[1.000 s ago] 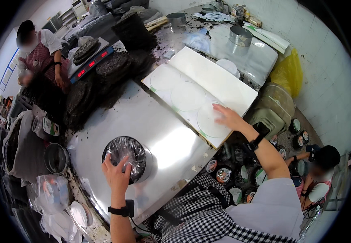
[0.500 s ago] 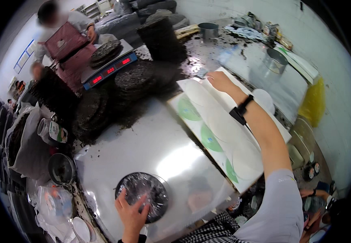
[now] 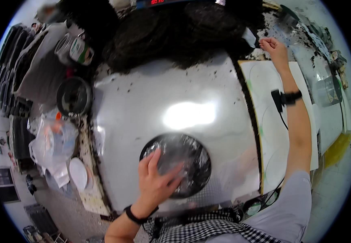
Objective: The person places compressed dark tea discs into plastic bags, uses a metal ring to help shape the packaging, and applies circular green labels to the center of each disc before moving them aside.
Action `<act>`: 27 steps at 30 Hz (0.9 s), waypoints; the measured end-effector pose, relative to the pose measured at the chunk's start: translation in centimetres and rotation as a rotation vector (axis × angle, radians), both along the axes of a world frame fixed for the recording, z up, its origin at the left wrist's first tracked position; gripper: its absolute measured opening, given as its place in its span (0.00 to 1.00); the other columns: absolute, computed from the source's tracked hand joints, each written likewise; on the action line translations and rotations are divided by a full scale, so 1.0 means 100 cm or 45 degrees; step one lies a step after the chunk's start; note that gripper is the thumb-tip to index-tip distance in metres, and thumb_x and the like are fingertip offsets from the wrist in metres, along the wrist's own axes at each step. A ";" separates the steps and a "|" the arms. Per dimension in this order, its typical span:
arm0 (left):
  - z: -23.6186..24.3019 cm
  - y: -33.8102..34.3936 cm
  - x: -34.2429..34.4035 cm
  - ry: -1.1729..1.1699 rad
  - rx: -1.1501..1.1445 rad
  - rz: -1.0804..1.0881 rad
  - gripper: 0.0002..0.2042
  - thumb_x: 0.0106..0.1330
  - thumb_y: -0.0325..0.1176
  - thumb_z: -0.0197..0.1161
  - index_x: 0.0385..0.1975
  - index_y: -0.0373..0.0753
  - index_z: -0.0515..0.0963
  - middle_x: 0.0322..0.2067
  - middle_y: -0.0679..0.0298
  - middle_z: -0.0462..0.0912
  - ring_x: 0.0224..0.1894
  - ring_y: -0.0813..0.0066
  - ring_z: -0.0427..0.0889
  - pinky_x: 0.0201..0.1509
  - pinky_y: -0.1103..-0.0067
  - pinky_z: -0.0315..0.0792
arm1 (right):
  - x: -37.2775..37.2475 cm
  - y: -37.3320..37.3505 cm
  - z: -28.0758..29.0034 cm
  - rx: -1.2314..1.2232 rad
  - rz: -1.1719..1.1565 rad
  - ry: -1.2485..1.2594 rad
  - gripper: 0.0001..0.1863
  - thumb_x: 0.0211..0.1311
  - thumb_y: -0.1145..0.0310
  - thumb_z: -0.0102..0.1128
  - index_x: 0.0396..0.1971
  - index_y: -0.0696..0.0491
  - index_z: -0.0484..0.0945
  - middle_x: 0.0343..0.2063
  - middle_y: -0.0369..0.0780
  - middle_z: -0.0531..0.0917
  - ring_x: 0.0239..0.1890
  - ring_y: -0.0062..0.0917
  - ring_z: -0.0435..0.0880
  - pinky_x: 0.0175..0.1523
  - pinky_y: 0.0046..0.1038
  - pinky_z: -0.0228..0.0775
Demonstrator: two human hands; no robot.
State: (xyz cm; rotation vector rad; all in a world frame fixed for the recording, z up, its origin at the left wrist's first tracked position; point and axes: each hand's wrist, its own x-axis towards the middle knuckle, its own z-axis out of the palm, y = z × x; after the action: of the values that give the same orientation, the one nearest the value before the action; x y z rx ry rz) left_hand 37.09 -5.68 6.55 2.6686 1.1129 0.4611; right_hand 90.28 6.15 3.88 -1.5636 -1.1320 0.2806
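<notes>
My left hand (image 3: 157,178) has its fingers spread over a round black disc (image 3: 197,164) covered in wrinkled clear film, near the front of the shiny metal tabletop (image 3: 131,101). Motion blurs some of the fingertips. Far to the right, my right hand (image 3: 276,50) is closed in a pinch beside a small flat pale piece (image 3: 249,37) with a dark end. Whether the fingers hold that piece is hard to make out. Under my right forearm lie white sheets (image 3: 260,121) marked with large circle outlines and touches of green.
Stacks of dark flaky round cakes (image 3: 143,32) stand along the back, partly before a scale (image 3: 157,2) with a red display. At left are a round dark pan (image 3: 74,97), clear jars (image 3: 64,48), plastic bags (image 3: 54,137) and a white lid (image 3: 78,172). Dark crumbs are scattered about.
The view has turned. My right hand has moved off the white sheets to beyond their far end. The large green circles on the lower sheet are now mostly covered. My left hand stays on the disc.
</notes>
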 end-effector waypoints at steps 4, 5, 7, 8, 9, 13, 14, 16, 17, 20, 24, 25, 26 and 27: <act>-0.001 -0.005 -0.004 -0.076 0.046 0.073 0.16 0.46 0.40 0.74 0.38 0.55 0.85 0.57 0.52 0.67 0.57 0.51 0.65 0.59 0.63 0.65 | -0.141 -0.052 0.060 -0.034 0.183 -0.266 0.09 0.64 0.68 0.59 0.36 0.58 0.81 0.29 0.38 0.85 0.31 0.17 0.82 0.38 0.20 0.72; -0.001 -0.007 -0.005 -0.080 0.048 0.075 0.16 0.46 0.39 0.73 0.39 0.55 0.85 0.58 0.51 0.66 0.57 0.50 0.65 0.59 0.63 0.64 | -0.143 -0.056 0.062 -0.047 0.093 -0.471 0.09 0.64 0.68 0.59 0.36 0.58 0.80 0.28 0.39 0.84 0.29 0.19 0.82 0.37 0.21 0.71; 0.002 -0.004 -0.004 -0.106 0.059 0.018 0.16 0.47 0.38 0.73 0.40 0.54 0.85 0.59 0.50 0.64 0.57 0.49 0.65 0.60 0.63 0.64 | -0.108 -0.059 0.056 -0.125 0.047 -0.519 0.09 0.62 0.67 0.59 0.36 0.56 0.80 0.27 0.43 0.83 0.29 0.28 0.83 0.36 0.26 0.72; 0.004 -0.004 -0.003 -0.125 0.093 -0.003 0.16 0.48 0.38 0.73 0.39 0.54 0.85 0.58 0.50 0.65 0.56 0.49 0.65 0.59 0.63 0.64 | -0.091 -0.059 0.052 -0.197 0.006 -0.592 0.09 0.60 0.67 0.58 0.35 0.56 0.80 0.28 0.43 0.84 0.30 0.31 0.83 0.37 0.28 0.72; 0.005 -0.005 -0.004 -0.139 0.105 -0.008 0.16 0.48 0.38 0.73 0.39 0.53 0.86 0.58 0.50 0.66 0.55 0.50 0.66 0.59 0.63 0.64 | -0.081 -0.050 0.045 -0.270 -0.009 -0.650 0.09 0.59 0.68 0.58 0.35 0.56 0.81 0.29 0.44 0.84 0.31 0.35 0.83 0.38 0.30 0.73; 0.002 -0.006 -0.008 -0.155 0.129 0.007 0.15 0.48 0.39 0.72 0.38 0.53 0.86 0.56 0.49 0.68 0.55 0.51 0.67 0.59 0.63 0.64 | -0.101 0.010 0.012 -0.242 0.267 -0.651 0.12 0.52 0.71 0.61 0.38 0.56 0.81 0.32 0.46 0.84 0.37 0.38 0.84 0.45 0.33 0.75; 0.003 -0.007 -0.010 -0.152 0.119 0.010 0.15 0.48 0.39 0.72 0.38 0.53 0.86 0.56 0.50 0.68 0.55 0.51 0.67 0.59 0.63 0.64 | -0.117 0.025 0.003 -0.344 0.388 -0.669 0.18 0.51 0.73 0.60 0.45 0.56 0.79 0.38 0.46 0.83 0.43 0.38 0.82 0.51 0.33 0.74; 0.003 -0.008 -0.011 -0.168 0.066 0.028 0.15 0.47 0.38 0.72 0.38 0.53 0.86 0.57 0.50 0.68 0.56 0.51 0.66 0.59 0.63 0.64 | -0.147 0.042 -0.042 -0.329 0.473 -1.109 0.24 0.49 0.76 0.58 0.51 0.54 0.75 0.45 0.49 0.80 0.51 0.40 0.77 0.57 0.34 0.69; 0.002 -0.011 -0.013 -0.169 0.058 0.029 0.15 0.47 0.38 0.72 0.38 0.53 0.86 0.57 0.50 0.67 0.56 0.51 0.66 0.60 0.63 0.64 | -0.168 0.038 -0.060 -0.414 0.361 -1.316 0.23 0.49 0.76 0.57 0.50 0.54 0.75 0.46 0.51 0.79 0.53 0.41 0.76 0.58 0.35 0.68; 0.005 -0.010 -0.011 -0.168 0.025 0.001 0.15 0.48 0.38 0.71 0.38 0.54 0.86 0.57 0.51 0.67 0.57 0.50 0.65 0.60 0.63 0.63 | -0.147 0.058 -0.079 -0.463 0.243 -1.062 0.11 0.48 0.77 0.57 0.35 0.57 0.76 0.37 0.50 0.82 0.43 0.44 0.80 0.49 0.39 0.72; -0.005 -0.011 -0.015 -0.253 0.044 0.014 0.14 0.48 0.38 0.72 0.37 0.52 0.85 0.58 0.51 0.67 0.57 0.50 0.65 0.60 0.62 0.63 | -0.211 -0.006 0.027 -0.168 0.377 -0.306 0.11 0.52 0.77 0.59 0.38 0.56 0.78 0.29 0.39 0.83 0.33 0.21 0.82 0.40 0.23 0.74; -0.005 -0.012 -0.016 -0.269 0.050 0.014 0.14 0.48 0.38 0.72 0.37 0.51 0.85 0.58 0.51 0.67 0.57 0.50 0.66 0.59 0.62 0.63 | -0.238 -0.040 0.058 -0.050 0.414 -0.345 0.11 0.52 0.79 0.59 0.37 0.56 0.78 0.31 0.39 0.82 0.34 0.22 0.82 0.40 0.23 0.74; -0.006 -0.013 -0.016 -0.287 0.063 0.006 0.14 0.48 0.38 0.72 0.37 0.50 0.85 0.58 0.51 0.67 0.57 0.50 0.66 0.59 0.62 0.63 | -0.261 -0.076 0.073 0.075 0.444 -0.387 0.11 0.52 0.80 0.59 0.37 0.57 0.78 0.33 0.39 0.82 0.35 0.22 0.82 0.41 0.22 0.74; -0.008 -0.013 -0.018 -0.294 0.061 0.014 0.14 0.48 0.37 0.72 0.37 0.49 0.85 0.58 0.51 0.67 0.57 0.50 0.66 0.59 0.62 0.63 | -0.278 -0.105 0.067 0.119 0.481 -0.604 0.12 0.51 0.83 0.59 0.36 0.56 0.79 0.36 0.38 0.82 0.35 0.22 0.82 0.42 0.22 0.75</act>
State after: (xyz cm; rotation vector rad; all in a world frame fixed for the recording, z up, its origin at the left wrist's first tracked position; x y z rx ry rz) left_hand 35.30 -6.98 5.79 2.5680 1.0608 0.7839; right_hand 62.53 -4.37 10.63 -1.3603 -1.7902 0.1021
